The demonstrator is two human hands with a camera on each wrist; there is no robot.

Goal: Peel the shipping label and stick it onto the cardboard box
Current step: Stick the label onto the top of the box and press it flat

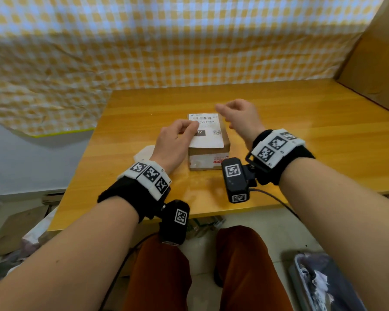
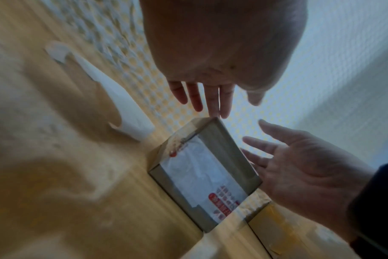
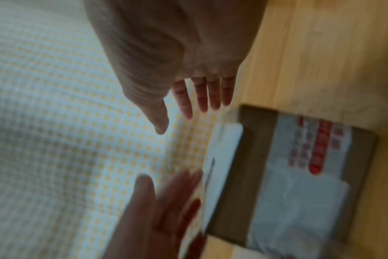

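Note:
A small cardboard box (image 1: 225,144) stands in the middle of the wooden table (image 1: 301,135). The white shipping label (image 1: 208,138), with its barcode, lies flat on the box's top. My left hand (image 1: 177,138) is over the label's left part with its fingers relaxed, and I cannot tell if they touch it. My right hand (image 1: 237,115) hovers above the box's far right corner, fingers loose and holding nothing. The wrist views show the box (image 2: 207,177) (image 3: 299,175) between both hands, the left hand (image 2: 208,99) and the right hand (image 3: 199,94) with straight fingers. The label (image 3: 224,157) is seen edge-on.
The peeled backing paper (image 1: 144,152) (image 2: 122,98) lies on the table left of the box. An old white label with red print (image 1: 211,159) covers the box's near side. A yellow checked cloth (image 1: 166,52) hangs behind. A large carton (image 1: 380,63) stands at the right.

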